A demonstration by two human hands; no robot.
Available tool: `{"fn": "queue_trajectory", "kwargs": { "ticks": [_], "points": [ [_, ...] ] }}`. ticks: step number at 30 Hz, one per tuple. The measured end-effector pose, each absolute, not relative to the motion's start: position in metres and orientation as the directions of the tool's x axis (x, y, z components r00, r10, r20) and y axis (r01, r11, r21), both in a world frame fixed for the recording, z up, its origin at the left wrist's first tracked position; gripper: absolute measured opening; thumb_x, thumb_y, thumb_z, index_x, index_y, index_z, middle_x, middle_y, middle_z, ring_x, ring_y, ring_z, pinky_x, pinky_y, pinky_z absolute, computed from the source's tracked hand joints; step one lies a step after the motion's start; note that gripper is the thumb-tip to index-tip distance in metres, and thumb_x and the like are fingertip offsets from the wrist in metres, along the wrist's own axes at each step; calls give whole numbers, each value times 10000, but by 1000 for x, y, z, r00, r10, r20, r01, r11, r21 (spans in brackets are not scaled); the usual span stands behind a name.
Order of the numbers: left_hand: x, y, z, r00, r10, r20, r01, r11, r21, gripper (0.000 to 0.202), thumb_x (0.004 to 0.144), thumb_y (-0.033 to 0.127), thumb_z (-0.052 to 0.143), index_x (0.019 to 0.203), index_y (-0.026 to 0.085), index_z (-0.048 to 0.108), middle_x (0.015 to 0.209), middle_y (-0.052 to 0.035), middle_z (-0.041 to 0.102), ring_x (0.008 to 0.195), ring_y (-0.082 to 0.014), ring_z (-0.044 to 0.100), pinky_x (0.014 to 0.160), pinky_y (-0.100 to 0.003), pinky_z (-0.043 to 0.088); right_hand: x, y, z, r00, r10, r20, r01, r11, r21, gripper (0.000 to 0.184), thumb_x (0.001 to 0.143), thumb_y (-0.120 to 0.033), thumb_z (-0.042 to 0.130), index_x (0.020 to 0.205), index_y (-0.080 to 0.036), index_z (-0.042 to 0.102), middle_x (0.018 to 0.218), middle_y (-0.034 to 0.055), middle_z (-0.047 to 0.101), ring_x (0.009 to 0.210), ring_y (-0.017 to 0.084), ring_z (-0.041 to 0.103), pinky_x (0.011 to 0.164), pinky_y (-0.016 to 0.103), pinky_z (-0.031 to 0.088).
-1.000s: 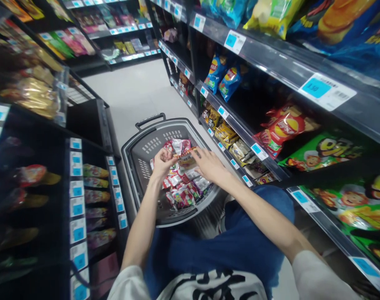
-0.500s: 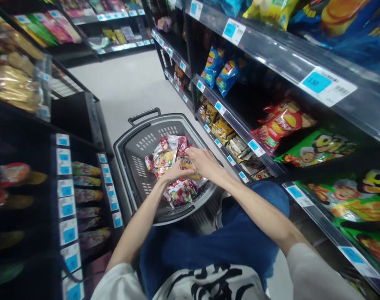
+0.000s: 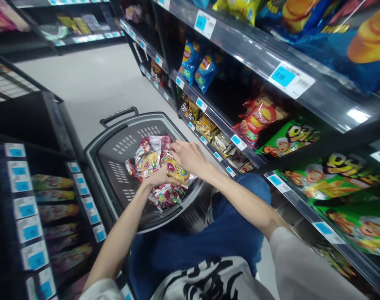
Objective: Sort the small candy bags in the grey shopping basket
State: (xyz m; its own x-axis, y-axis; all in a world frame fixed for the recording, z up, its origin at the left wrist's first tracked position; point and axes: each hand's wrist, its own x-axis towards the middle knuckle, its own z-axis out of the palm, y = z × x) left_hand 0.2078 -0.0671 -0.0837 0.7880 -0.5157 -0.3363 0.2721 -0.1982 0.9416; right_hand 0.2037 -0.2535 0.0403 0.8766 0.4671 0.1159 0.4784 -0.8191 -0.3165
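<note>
A grey shopping basket (image 3: 107, 150) with slotted sides stands on the floor in front of my knees. Inside it lies a pile of shiny snack packets (image 3: 147, 160), mostly red, white and yellow. My left hand (image 3: 161, 176) is closed on the lower left side of a small red-and-yellow snack packet (image 3: 179, 171) above the pile. On that packet's upper right side, my right hand (image 3: 190, 156) has its fingers curled in, and its fingertips are partly hidden. Both hands are over the basket's right half.
Shelves on the right hold blue chip bags (image 3: 205, 71), red chip bags (image 3: 259, 118) and green snack bags (image 3: 322, 177). A low rack (image 3: 57, 196) of packets with price tags stands close on the left. Pale floor (image 3: 83, 77) stretches beyond the basket, whose handle (image 3: 119, 114) sticks out at the far side.
The view has turned to the right, so basket and shelves sit further left. Between my hands, more of the red-and-yellow packet's printed face shows now.
</note>
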Motion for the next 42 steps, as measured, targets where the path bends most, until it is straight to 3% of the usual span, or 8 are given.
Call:
{"fn": "queue_trajectory", "kwargs": {
  "ticks": [6,11,16,23,26,30,34,42],
  "points": [
    [201,-82,-84,692,-631,-352,290,-204,935,576,364,180,986,850,154,676,736,-37,721,782,-261,735,757,-364,630,200,-261,41,842,538,-32,515,-821,-248,260,1037,-152,456,1213,-156,648,1052,111,734,914,233,668,711,336,400],
    [205,-76,-84,686,-635,-355,304,-193,933,544,364,163,984,809,168,670,671,-8,701,688,-218,713,663,-290,609,204,-267,42,877,479,46,462,-811,-360,173,1022,-207,535,1092,-189,692,929,75,750,839,209,682,679,307,390],
    [207,-73,-84,791,-527,-310,321,-74,944,529,441,175,987,856,145,660,724,-19,718,613,-146,658,584,-213,540,207,-273,41,911,392,127,406,-801,-441,194,1047,-203,504,1130,-181,678,986,71,762,875,193,697,734,299,427],
    [209,-83,-95,910,-331,-250,328,205,922,785,567,493,952,1173,207,544,850,12,688,665,-115,651,653,-230,548,216,-278,45,919,319,233,395,-759,-517,355,1048,-141,416,1360,-180,583,1221,80,715,1048,192,675,890,295,485],
    [211,-87,-99,923,-276,-268,342,265,902,728,571,405,935,1149,226,529,879,18,677,704,-109,659,655,-213,541,218,-277,45,894,382,236,447,-707,-548,403,1003,-72,381,1297,-171,639,1285,86,680,1111,192,662,956,305,493],
    [214,-90,-103,918,-233,-320,381,301,874,587,522,308,883,989,219,539,696,80,555,487,-47,479,440,-150,369,219,-275,44,807,535,250,556,-544,-629,340,919,-4,426,1021,-126,725,1424,107,617,1256,190,613,1083,317,456],
    [211,-91,-107,880,-259,-398,462,279,842,463,599,401,810,755,224,411,540,109,344,376,-27,249,345,-151,174,218,-271,46,691,686,227,641,-437,-631,323,931,-6,482,1151,-122,688,1306,102,693,1267,193,590,1143,369,416],
    [201,-89,-105,784,-433,-444,555,171,814,486,606,442,849,692,219,425,503,94,350,357,-16,204,333,-155,193,213,-266,47,815,542,206,573,-701,-424,256,1083,-227,479,1035,-120,706,1020,113,732,945,192,643,832,295,420]
  ]
}}
